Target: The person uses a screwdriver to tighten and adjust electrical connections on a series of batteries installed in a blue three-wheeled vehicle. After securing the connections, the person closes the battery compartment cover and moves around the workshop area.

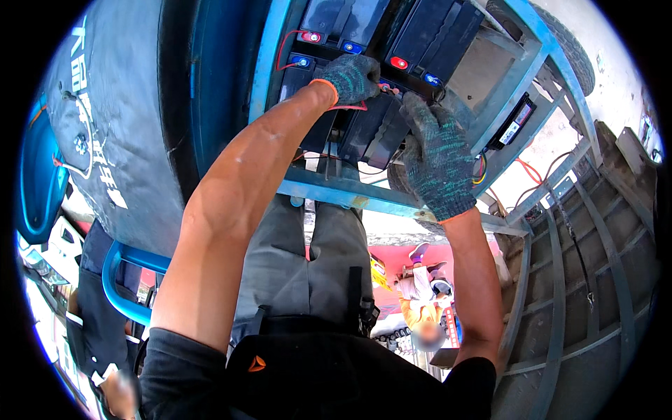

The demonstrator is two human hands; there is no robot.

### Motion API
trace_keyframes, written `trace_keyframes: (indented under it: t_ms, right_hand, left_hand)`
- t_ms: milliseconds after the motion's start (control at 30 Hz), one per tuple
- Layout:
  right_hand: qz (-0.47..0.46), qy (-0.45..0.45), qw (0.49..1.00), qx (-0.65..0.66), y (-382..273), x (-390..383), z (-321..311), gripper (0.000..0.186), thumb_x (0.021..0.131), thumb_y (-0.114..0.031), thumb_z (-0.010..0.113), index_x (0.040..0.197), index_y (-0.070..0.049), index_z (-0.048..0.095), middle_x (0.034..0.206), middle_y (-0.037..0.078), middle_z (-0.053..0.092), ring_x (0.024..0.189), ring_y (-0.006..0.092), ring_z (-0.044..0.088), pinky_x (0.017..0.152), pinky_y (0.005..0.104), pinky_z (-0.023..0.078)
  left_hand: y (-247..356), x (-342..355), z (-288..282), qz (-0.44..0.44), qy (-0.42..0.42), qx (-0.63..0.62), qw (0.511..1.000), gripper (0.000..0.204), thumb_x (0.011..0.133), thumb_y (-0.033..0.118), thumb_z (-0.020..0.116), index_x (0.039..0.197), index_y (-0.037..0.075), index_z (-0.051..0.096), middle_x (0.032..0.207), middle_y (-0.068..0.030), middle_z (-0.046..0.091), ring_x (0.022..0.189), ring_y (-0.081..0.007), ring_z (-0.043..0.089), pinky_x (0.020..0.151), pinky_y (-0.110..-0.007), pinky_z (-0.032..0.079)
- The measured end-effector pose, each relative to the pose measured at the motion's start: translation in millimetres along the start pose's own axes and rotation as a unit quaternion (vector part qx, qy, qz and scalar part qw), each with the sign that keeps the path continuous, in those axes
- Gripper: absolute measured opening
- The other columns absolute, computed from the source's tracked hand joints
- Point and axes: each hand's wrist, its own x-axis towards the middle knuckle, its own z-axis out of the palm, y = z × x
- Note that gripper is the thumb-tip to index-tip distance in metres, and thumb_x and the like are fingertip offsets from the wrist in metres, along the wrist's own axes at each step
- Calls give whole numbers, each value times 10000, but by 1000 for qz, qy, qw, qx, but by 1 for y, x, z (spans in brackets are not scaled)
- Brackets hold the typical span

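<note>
My left hand [353, 78], in a grey-green knitted glove, is bent over the batteries with its fingers curled together beside a red terminal [386, 88]. What the fingers pinch is hidden. My right hand [439, 157], gloved alike, reaches up from the frame's front bar to the same terminal. Its fingers are drawn together around something I cannot make out. Several dark batteries [428, 35] sit side by side in the blue metal frame [336, 194]. Red and blue caps mark their terminals, among them a blue one [301, 61] with a thin red wire [281, 50].
A padded black seat [122, 133] stands at the left above a blue rail [133, 276]. A small dark box with a label [514, 120] lies along the frame's right side, near loose coloured wires [481, 168]. A slatted metal cargo bed [581, 280] fills the right. People are nearby below.
</note>
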Motion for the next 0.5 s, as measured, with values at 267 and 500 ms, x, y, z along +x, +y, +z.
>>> trace_keyframes:
  t_ms: [267,500]
  right_hand:
    - [118,-39,990,64,-13,0,14,310,966,-252,704,1243,-115,679,1083,186,723,949,369,717,814,454,576]
    - [190,-80,972,116,-20,5,16,342,980,-293,693,1255,-91,670,1124,184,730,968,366,722,836,441,573]
  left_hand:
    - [-10,1,3,15,1,-18,1000,283,830,257,801,1041,81,733,955,-149,747,925,-322,728,840,-415,575]
    - [-17,-2,10,61,36,-92,993,234,875,197,760,1091,108,741,1024,-130,756,978,-321,726,859,-403,572]
